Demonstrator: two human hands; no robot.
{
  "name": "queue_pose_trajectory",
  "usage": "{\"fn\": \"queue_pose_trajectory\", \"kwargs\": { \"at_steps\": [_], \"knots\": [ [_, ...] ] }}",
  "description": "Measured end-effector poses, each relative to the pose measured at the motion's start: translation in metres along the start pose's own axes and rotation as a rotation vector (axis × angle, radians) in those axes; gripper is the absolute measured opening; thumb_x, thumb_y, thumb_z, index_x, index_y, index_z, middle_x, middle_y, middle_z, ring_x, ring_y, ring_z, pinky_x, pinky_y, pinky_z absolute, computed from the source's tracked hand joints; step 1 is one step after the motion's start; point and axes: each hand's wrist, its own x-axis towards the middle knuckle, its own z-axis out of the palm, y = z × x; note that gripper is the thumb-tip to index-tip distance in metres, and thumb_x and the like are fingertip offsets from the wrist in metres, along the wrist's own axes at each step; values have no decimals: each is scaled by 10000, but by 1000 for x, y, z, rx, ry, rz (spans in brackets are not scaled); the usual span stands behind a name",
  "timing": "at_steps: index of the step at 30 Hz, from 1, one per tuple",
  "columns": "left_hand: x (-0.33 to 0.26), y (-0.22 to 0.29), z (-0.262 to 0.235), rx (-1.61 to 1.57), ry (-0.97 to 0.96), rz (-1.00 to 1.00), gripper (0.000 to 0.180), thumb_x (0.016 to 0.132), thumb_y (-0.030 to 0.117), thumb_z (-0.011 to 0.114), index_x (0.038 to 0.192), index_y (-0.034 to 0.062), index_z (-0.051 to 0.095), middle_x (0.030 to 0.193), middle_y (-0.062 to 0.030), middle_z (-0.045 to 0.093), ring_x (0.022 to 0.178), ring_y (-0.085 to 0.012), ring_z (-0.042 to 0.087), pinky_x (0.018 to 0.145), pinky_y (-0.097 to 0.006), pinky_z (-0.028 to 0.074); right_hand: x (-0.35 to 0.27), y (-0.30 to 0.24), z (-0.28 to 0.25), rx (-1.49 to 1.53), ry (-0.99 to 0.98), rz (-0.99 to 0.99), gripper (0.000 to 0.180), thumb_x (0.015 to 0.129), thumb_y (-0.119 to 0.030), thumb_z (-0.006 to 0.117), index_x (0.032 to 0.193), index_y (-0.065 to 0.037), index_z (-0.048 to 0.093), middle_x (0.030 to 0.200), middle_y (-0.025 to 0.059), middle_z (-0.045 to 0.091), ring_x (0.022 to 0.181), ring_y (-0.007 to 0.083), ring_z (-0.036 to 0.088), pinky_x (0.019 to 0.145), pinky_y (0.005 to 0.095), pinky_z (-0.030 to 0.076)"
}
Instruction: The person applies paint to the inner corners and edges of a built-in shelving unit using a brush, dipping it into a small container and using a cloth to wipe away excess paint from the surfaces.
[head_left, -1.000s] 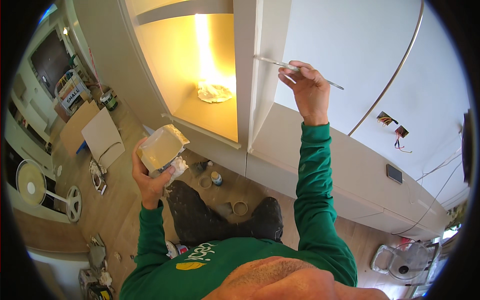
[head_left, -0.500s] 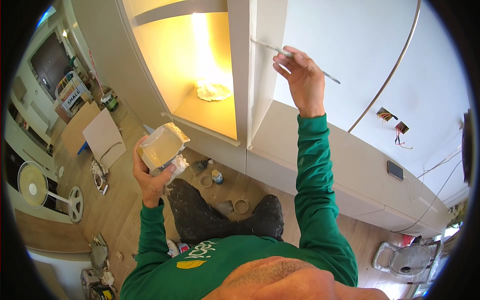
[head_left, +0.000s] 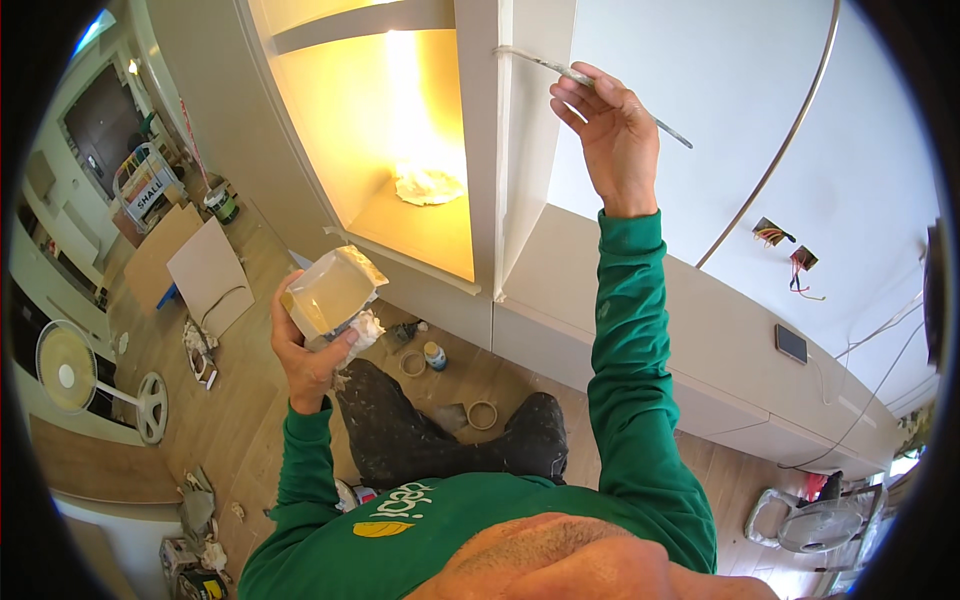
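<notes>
Raised in front of the cabinet, my right hand (head_left: pixel 612 120) pinches a thin paintbrush (head_left: pixel 545 63) by its handle. The brush's tip meets the front edge of the upright cabinet panel (head_left: pixel 484 160). At the left, lower down, my left hand (head_left: pixel 305 350) grips a squarish translucent plastic tub (head_left: pixel 333 290). Its rim looks smeared with yellowish stuff, and a crumpled white wad (head_left: pixel 364 328) is held against its side. What is inside the tub is not clear. Left of the panel glows a lit niche (head_left: pixel 370 130) with a crumpled pale lump (head_left: pixel 428 186) on its floor.
A long low cabinet (head_left: pixel 640 300) runs right below the white wall, with a phone (head_left: pixel 790 343) on top. Wires (head_left: pixel 800 265) stick out of wall boxes. On the floor are a small bottle (head_left: pixel 434 355), tape rolls (head_left: pixel 482 414) and cardboard sheets (head_left: pixel 210 265). A fan (head_left: pixel 66 370) stands left.
The brush in my right hand has moved up along the panel's edge, and that hand has shifted slightly right. My left hand and the tub have moved a little to the right.
</notes>
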Motion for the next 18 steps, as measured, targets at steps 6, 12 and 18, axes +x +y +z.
{"fn": "queue_pose_trajectory", "kwargs": {
  "at_steps": [6,12,18],
  "knots": [
    [1,-2,0,-9,-26,8,831,687,42,799,1431,15,428,1237,-114,621,1112,-212,637,971,-352,517,-28,29,-23,6,52,105,367,958,-178,524,1190,78,647,1016,179,710,1039,284,677,993,415,495],
    [-1,-4,26,-183,-145,-54,868,674,-4,818,1440,16,411,1257,-104,614,1141,-208,626,987,-361,516,-125,40,-41,193,23,118,423,1021,-308,540,1248,43,603,1037,192,702,873,272,685,789,392,551],
    [-4,13,74,-450,-391,-129,905,653,-7,844,1446,24,409,1270,-96,607,1180,-210,610,1014,-364,503,-209,70,7,109,-67,253,861,873,-509,765,1453,51,461,1271,156,649,917,210,680,724,312,524]
  ]
}}
